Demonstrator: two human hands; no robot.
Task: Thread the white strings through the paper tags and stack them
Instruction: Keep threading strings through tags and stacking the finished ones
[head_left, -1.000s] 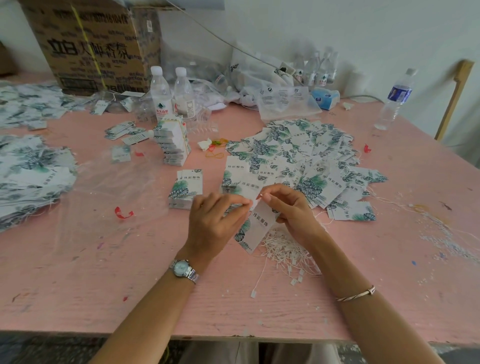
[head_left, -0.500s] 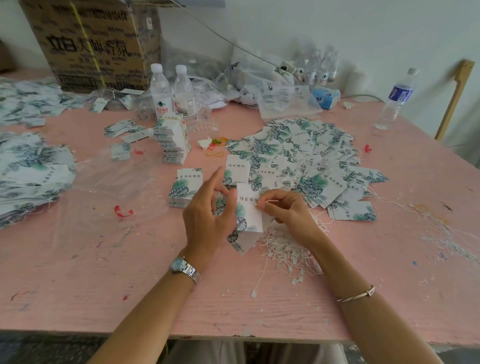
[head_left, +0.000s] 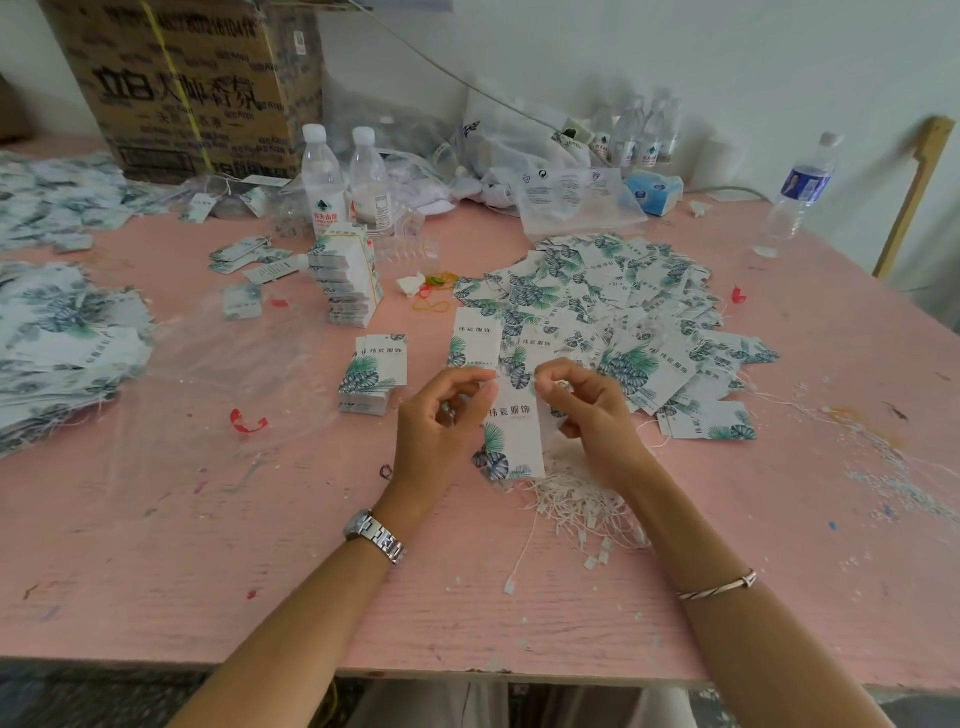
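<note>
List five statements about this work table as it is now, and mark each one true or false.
1. The left hand and the right hand both pinch the top end of one paper tag. True.
2. The white strings are packed in a closed bag. False: they lie in a loose heap on the table by the right wrist.
3. A wristwatch sits on the left wrist. True.
4. The two water bottles lie on their sides. False: both stand upright with caps on.
5. The table is pink. True.
</note>
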